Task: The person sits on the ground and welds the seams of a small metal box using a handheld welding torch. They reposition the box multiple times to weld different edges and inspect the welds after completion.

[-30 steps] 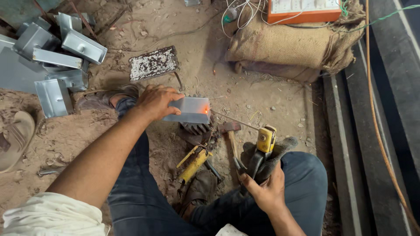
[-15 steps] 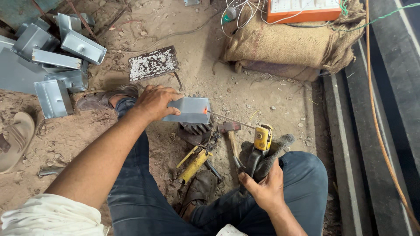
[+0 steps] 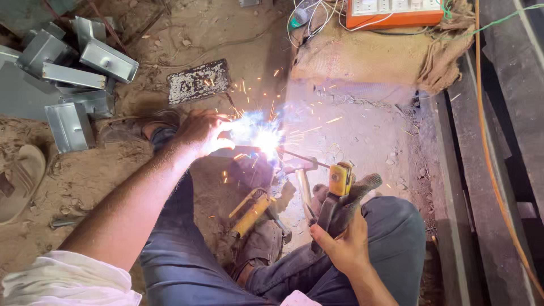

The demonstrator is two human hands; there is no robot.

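metal box [image 3: 238, 148]: on sandy ground, mostly lost in white glare, sparks flying
left hand [image 3: 199, 131]: gripping the box
right hand [image 3: 343, 245]: closed around yellow electrode holder [image 3: 339, 187], rod tip at box

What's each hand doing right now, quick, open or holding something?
Left hand: closed on the grey metal box, half hidden by the welding glare.
Right hand: closed on the yellow electrode holder.

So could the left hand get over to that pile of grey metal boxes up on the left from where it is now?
Probably yes. The left hand is pressed on the workpiece beside the sparks; the metal boxes lie farther left across open sandy ground, with only a dark speckled plate nearby.
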